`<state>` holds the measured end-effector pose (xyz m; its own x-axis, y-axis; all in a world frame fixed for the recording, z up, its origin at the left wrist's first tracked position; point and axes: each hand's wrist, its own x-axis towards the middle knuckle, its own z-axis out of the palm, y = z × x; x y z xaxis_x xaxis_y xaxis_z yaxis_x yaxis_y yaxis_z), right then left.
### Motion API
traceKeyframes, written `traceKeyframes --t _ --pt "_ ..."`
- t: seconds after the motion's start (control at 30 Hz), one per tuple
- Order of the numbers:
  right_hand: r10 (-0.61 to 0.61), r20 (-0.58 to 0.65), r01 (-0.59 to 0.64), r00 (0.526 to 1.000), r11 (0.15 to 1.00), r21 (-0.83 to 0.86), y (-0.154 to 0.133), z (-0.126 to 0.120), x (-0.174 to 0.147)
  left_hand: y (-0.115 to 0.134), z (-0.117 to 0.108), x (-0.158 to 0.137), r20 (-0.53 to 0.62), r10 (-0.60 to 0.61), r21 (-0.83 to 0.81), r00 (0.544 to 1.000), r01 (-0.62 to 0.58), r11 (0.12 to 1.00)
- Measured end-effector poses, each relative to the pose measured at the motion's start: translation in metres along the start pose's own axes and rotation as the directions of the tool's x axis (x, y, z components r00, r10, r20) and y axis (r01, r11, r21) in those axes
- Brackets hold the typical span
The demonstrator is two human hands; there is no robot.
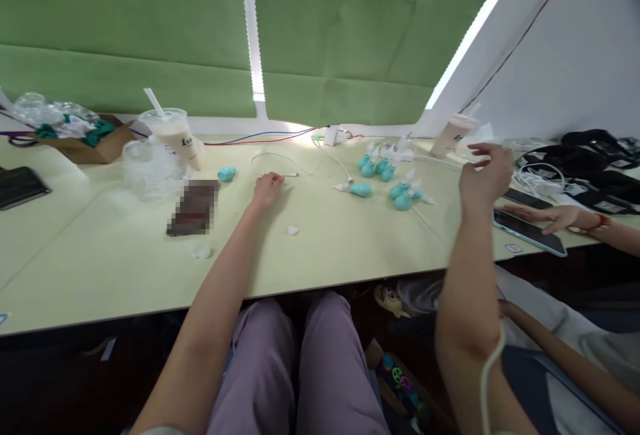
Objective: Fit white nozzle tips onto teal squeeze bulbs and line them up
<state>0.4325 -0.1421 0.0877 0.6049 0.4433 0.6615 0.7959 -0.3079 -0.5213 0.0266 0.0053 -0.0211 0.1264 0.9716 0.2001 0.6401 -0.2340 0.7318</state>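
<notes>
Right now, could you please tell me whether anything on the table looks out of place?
One turquoise piece lies alone, left of the left hand; the turquoise bulbs sit to that hand's right. They have white tips; I see none on this piece. Nothing looks spilled.

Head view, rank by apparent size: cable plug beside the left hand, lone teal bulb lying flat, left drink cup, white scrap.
1. Left drink cup
2. Lone teal bulb
3. White scrap
4. Cable plug, visible part only
</notes>
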Motion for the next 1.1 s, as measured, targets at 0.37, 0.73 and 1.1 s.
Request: traceKeyframes --t 0.37,0.73,1.1 --pt "0.117 0.621 0.070 0.775 0.961 -0.267 0.110 0.047 -0.004 0.071 0.024 -0.042 0.217 0.533 0.140 0.818 -0.566 0.812" --pt "-0.188 0.585 0.333 0.789 0.931 -0.150 0.040 0.045 0.037 0.118 0.074 -0.012 0.551 0.519 0.204 0.653 -0.709 0.675" --pt "-0.323 0.778 0.557 0.539 0.830 -0.042 0.014 0.086 0.072 0.146 0.070 0.009 0.421 0.559 0.010 0.714 -0.621 0.784"
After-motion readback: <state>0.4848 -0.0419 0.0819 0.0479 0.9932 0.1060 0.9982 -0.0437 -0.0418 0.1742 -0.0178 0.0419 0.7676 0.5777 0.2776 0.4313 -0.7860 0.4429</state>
